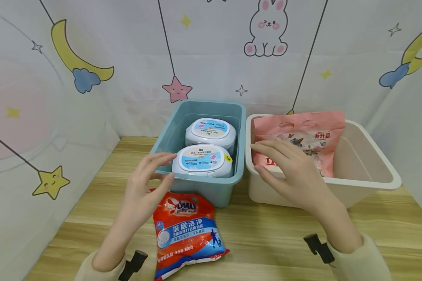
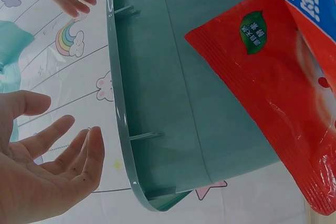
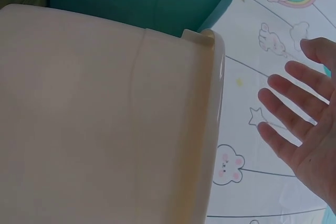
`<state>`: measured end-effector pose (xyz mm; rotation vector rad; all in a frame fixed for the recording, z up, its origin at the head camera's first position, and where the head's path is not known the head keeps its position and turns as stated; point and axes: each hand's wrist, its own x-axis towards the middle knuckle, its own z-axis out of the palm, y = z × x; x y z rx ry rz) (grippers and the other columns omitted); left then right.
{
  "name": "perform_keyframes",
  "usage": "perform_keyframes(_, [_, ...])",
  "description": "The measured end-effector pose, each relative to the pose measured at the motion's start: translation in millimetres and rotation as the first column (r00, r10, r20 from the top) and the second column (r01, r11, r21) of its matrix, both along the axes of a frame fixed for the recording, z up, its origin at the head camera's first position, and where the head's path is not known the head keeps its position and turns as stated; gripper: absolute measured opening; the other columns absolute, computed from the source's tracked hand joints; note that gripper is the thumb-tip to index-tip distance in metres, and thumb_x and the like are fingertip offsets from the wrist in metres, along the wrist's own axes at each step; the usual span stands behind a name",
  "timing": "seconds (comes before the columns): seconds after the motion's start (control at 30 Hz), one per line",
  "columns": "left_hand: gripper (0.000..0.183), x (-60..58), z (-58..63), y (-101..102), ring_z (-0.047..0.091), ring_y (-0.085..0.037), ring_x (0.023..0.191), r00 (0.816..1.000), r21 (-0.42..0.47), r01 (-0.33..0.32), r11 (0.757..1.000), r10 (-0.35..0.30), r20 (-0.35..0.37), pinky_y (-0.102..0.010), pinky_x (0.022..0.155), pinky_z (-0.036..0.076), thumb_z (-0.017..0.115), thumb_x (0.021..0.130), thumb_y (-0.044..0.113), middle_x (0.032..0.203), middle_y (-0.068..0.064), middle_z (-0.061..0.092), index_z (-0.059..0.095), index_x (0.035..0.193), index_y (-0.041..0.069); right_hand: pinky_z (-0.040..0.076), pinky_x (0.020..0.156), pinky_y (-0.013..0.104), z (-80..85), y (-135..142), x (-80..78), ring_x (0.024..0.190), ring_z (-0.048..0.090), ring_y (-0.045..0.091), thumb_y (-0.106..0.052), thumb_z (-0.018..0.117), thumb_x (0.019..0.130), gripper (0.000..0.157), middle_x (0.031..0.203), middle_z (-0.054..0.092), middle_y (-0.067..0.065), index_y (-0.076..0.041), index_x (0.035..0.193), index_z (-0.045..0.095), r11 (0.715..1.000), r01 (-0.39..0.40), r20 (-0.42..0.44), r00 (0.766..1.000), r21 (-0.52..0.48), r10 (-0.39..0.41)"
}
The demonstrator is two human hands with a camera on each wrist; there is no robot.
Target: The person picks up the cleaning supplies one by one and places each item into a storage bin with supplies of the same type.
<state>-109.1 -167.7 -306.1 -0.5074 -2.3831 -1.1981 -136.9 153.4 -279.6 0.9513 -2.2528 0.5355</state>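
Observation:
My left hand hovers by the near left corner of the blue-green bin, fingers relaxed and holding nothing. Inside that bin sit two white oval tubs with blue-and-white labels, one behind the other. Below my left hand, a red and blue OMO detergent bag lies on the table against the bin's front. My right hand is over the front rim of the cream bin, its fingers spread and empty. A pink printed bag stands in that bin, partly hidden behind this hand.
Both bins stand side by side on a wood-grain table. Behind them hangs a white cloth printed with a rabbit, moons and stars. Black straps circle both wrists at the sleeves.

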Motion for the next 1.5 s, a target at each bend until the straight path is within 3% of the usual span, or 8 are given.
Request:
perform_keyframes(0.13, [0.042, 1.2, -0.3, 0, 0.054, -0.016, 0.113, 1.0, -0.008, 0.0, 1.0, 0.0, -0.001, -0.01, 0.08, 0.049, 0.063, 0.089, 0.002, 0.132, -0.009, 0.055, 0.059, 0.13, 0.011, 0.043, 0.102, 0.04, -3.2, 1, 2.2, 0.114, 0.058, 0.026, -0.032, 0.056, 0.096, 0.037, 0.122, 0.065, 0.007, -0.011, 0.125, 0.063, 0.999, -0.016, -0.025, 1.0, -0.036, 0.015])
perform_keyframes(0.3, [0.042, 2.3, -1.1, 1, 0.056, -0.017, 0.109, 1.0, -0.023, 0.006, 1.0, -0.006, -0.007, -0.013, 0.079, 0.051, 0.063, 0.089, 0.002, 0.131, -0.007, 0.055, 0.059, 0.129, 0.012, 0.04, 0.107, 0.031, -7.2, 3, 3.8, 0.112, 0.058, 0.026, -0.042, 0.045, 0.1, 0.045, 0.119, 0.066, 0.008, -0.008, 0.124, 0.064, 0.998, -0.016, -0.055, 0.998, -0.058, 0.013])
perform_keyframes(0.6, [0.041, 7.7, -0.1, 4, 0.063, -0.017, 0.093, 0.998, -0.034, -0.004, 0.999, 0.006, 0.059, -0.017, 0.077, 0.054, 0.063, 0.09, 0.006, 0.133, -0.006, 0.054, 0.059, 0.13, 0.016, 0.033, 0.109, 0.016, -16.1, 12, 8.9, 0.11, 0.058, 0.025, -0.041, 0.046, 0.099, 0.046, 0.117, 0.067, 0.009, -0.006, 0.121, 0.065, 0.993, 0.006, -0.094, 0.995, -0.115, -0.017])
perform_keyframes(1.07, [0.044, 11.7, -10.8, 5, 0.061, -0.019, 0.099, 0.999, -0.06, 0.007, 0.998, -0.005, 0.036, -0.02, 0.076, 0.055, 0.066, 0.087, 0.003, 0.131, -0.006, 0.055, 0.059, 0.129, 0.014, 0.034, 0.114, 0.028, -29.4, 20, 12.9, 0.107, 0.058, 0.028, -0.035, 0.051, 0.099, 0.042, 0.112, 0.069, 0.015, 0.0, 0.115, 0.068, 0.979, -0.009, -0.185, 0.982, -0.203, -0.03])
perform_keyframes(1.23, [0.043, 13.4, -12.8, 6, 0.062, -0.019, 0.095, 0.998, -0.056, 0.011, 0.998, -0.008, 0.06, -0.019, 0.075, 0.055, 0.066, 0.088, 0.004, 0.131, -0.004, 0.055, 0.059, 0.129, 0.016, 0.036, 0.111, 0.027, -31.5, 23, 14.8, 0.106, 0.058, 0.029, -0.035, 0.052, 0.098, 0.042, 0.11, 0.068, 0.016, 0.001, 0.114, 0.068, 0.969, -0.013, -0.18, 0.983, -0.248, -0.033])
perform_keyframes(1.5, [0.045, 14.0, -16.8, 9, 0.059, -0.018, 0.103, 0.999, -0.049, 0.021, 0.999, -0.019, 0.031, -0.017, 0.078, 0.054, 0.066, 0.087, 0.002, 0.131, -0.002, 0.055, 0.059, 0.129, 0.017, 0.037, 0.109, 0.025, -31.4, 28, 17.0, 0.103, 0.057, 0.03, -0.034, 0.052, 0.098, 0.043, 0.106, 0.068, 0.02, 0.003, 0.112, 0.068, 0.955, -0.02, -0.187, 0.982, -0.297, -0.037])
